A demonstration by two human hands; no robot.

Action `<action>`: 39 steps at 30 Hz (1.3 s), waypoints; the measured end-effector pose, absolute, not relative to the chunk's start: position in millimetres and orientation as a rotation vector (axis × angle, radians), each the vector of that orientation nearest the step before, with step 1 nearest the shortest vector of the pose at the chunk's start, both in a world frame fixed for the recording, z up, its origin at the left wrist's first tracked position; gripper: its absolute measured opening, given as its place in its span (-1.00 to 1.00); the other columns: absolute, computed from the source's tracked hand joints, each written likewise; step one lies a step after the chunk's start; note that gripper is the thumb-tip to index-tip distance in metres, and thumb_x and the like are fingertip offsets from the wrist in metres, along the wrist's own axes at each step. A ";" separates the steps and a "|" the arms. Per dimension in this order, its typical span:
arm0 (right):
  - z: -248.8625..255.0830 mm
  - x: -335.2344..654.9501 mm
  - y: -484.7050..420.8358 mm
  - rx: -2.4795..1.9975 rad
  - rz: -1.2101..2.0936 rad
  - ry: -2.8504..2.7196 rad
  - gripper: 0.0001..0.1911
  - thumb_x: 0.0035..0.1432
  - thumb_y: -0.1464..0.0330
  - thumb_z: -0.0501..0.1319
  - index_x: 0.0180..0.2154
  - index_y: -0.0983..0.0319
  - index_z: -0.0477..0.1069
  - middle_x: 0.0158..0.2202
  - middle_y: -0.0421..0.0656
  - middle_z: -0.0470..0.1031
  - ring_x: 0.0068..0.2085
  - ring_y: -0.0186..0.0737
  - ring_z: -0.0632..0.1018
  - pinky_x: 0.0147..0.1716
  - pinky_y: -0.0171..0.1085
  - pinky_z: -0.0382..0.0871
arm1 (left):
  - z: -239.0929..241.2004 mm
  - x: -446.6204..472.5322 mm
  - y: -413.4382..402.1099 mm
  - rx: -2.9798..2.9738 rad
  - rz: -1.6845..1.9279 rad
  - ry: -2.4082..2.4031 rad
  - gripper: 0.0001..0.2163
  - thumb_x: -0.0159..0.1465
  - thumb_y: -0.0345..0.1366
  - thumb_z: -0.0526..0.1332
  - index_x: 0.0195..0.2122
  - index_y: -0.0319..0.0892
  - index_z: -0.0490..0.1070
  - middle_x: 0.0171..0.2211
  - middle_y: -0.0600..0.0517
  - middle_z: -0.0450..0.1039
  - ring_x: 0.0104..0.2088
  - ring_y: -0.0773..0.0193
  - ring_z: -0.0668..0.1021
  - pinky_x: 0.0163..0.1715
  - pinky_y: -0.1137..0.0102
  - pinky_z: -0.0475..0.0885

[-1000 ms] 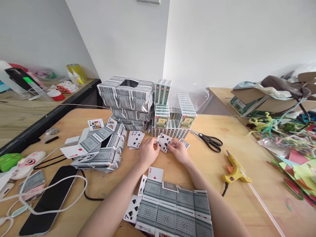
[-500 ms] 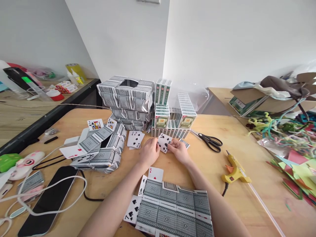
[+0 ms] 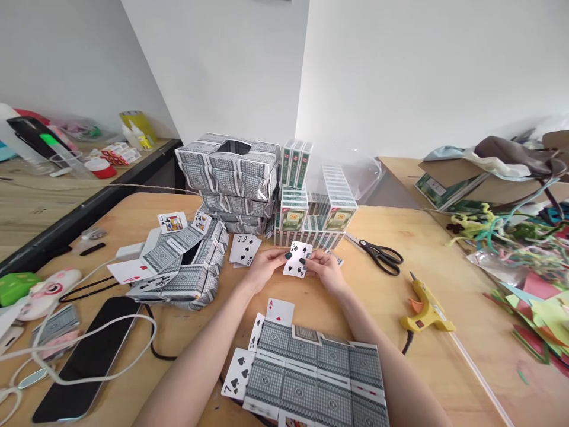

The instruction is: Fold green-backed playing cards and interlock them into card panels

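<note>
Both hands pinch a playing card, the four of spades [image 3: 295,268], held face up above the table. My left hand [image 3: 265,267] grips its left edge, with the thumb on the face. My right hand [image 3: 324,270] is closed on the right edge, thumb also on the face; whether more cards lie behind it is hidden. Left of my hands lie a few loose cards [image 3: 243,250], a two and a three on top. Between my forearms sits a panel of joined cards [image 3: 306,373], backs up, with an ace of diamonds [image 3: 280,312] and a seven of spades [image 3: 237,375] sticking out.
Woven card boxes [image 3: 231,172] are stacked at the back, beside packed card decks [image 3: 294,214]. A card-covered box [image 3: 200,267] stands left, near a phone [image 3: 84,362] and cables. Scissors [image 3: 382,256], a yellow glue gun [image 3: 424,308] and paper scraps [image 3: 540,302] lie right.
The four of spades has turned to stand straighter. My left hand has shifted its hold, and its thumb now lies on the card's face.
</note>
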State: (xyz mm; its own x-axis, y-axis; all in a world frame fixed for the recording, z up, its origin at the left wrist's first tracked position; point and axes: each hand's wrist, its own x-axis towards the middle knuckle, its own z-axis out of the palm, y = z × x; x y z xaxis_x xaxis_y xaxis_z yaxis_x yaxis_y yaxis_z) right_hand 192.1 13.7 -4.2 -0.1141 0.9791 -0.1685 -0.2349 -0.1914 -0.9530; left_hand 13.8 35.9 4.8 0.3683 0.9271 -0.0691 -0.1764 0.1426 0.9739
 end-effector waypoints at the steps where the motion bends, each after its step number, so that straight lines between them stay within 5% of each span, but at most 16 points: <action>1: -3.3 191.6 13.3 -1.098 1.524 -1.008 -0.67 -0.27 0.15 0.39 -0.55 0.21 0.35 -0.59 -0.21 0.49 -0.49 -0.18 0.53 -0.42 -0.19 0.45 | 4.7 13.8 36.3 1.138 0.944 0.854 -0.70 0.00 -0.17 0.30 -0.26 -0.21 0.52 -0.21 -0.06 0.52 -0.18 0.15 0.51 -0.18 0.31 0.39; 9: -0.3 188.3 10.4 -1.103 1.510 -1.077 -0.68 -0.26 0.14 0.38 -0.56 0.21 0.38 -0.56 -0.20 0.51 -0.50 -0.16 0.54 -0.43 -0.16 0.46 | 6.4 18.1 36.2 1.195 0.990 1.039 -0.80 -0.01 -0.19 0.29 -0.45 -0.22 0.51 -0.47 0.03 0.51 -0.43 0.28 0.49 -0.35 0.40 0.35; 16: 1.6 184.4 9.8 -1.090 1.538 -1.098 -0.66 -0.26 0.12 0.37 -0.55 0.21 0.36 -0.59 -0.21 0.50 -0.51 -0.17 0.54 -0.44 -0.15 0.48 | 1.5 26.9 30.6 1.468 1.116 1.238 -0.79 0.11 -0.19 0.14 -0.58 -0.19 0.27 -0.64 0.13 0.25 -0.59 0.39 0.31 -0.57 0.49 0.18; 30: 1.7 185.7 10.5 -1.057 1.557 -1.193 -0.72 -0.18 0.20 0.36 -0.56 0.23 0.35 -0.58 -0.23 0.49 -0.55 -0.27 0.50 -0.48 -0.25 0.43 | -3.1 29.8 26.4 1.869 1.094 1.443 -0.65 0.25 -0.19 -0.05 -0.66 -0.15 -0.01 -0.73 0.15 0.03 -0.67 0.40 0.17 -0.60 0.43 -0.01; 39: 2.1 183.5 11.0 -1.021 1.540 -1.157 -0.70 -0.11 0.19 0.32 -0.37 0.24 0.36 -0.57 -0.21 0.50 -0.52 -0.22 0.52 -0.46 -0.22 0.42 | 1.5 29.5 23.8 1.804 1.094 1.320 -0.75 0.28 -0.21 -0.06 -0.54 -0.15 0.13 -0.66 0.15 0.13 -0.61 0.38 0.24 -0.56 0.46 0.07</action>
